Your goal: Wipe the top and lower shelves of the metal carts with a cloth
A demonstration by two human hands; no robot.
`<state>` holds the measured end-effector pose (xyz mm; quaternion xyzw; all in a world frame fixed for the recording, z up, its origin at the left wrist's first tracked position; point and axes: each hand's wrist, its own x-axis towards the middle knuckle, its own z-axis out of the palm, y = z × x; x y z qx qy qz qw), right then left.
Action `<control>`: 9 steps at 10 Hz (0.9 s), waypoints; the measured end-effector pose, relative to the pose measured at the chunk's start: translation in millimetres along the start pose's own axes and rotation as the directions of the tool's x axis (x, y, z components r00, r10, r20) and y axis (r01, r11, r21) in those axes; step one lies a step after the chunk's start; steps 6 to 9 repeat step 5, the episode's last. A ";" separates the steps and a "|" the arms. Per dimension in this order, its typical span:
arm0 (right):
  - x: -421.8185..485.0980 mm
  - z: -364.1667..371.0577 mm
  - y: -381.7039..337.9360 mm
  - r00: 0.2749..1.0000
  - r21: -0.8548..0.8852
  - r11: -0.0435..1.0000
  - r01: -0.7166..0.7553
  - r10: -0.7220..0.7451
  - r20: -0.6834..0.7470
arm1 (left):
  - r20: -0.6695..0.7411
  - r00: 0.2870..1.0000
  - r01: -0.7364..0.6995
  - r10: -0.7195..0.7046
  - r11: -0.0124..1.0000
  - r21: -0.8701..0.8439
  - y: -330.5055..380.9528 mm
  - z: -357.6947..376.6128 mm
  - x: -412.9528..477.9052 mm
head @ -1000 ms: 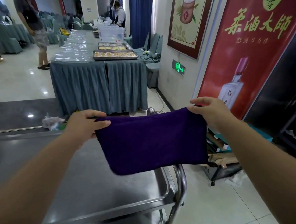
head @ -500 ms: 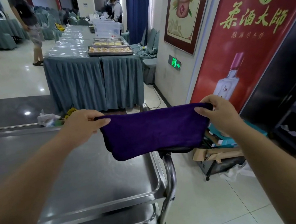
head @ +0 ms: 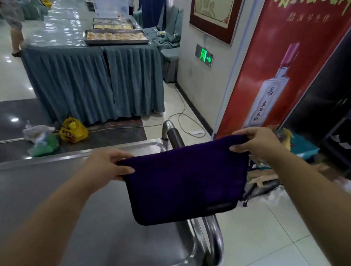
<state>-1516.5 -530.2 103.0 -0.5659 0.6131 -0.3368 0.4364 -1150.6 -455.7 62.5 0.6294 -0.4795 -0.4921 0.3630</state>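
The left hand [head: 106, 165] has a grip on one top corner of the purple cloth [head: 186, 181]. The right hand [head: 256, 146] pinches the other corner. The cloth hangs over the end of the metal cart [head: 140, 255].

The cloth [head: 184, 181] hides the middle of the handle [head: 174, 136]; the cart [head: 47, 200] is cut off at left.

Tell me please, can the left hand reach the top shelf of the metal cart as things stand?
Probably yes. The left hand holds a corner of the purple cloth just above the top shelf, and nothing shows on the steel beneath it.
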 end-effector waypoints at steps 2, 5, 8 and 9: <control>56.6 14.8 11.8 0.993 -0.033 0.993 -0.114 0.114 -0.005 | 0.045 0.996 0.079 -0.078 0.997 -0.022 -12.7 2.5 61.7; 108.8 44.4 40.7 0.995 -0.229 0.968 -0.102 0.097 -0.037 | -0.026 0.998 0.067 -0.062 0.938 0.340 -44.1 15.6 120.2; 108.8 44.4 40.7 0.995 -0.229 0.968 -0.102 0.097 -0.037 | -0.026 0.998 0.067 -0.062 0.938 0.340 -44.1 15.6 120.2; 108.8 44.4 40.7 0.995 -0.229 0.968 -0.102 0.097 -0.037 | -0.026 0.998 0.067 -0.062 0.938 0.340 -44.1 15.6 120.2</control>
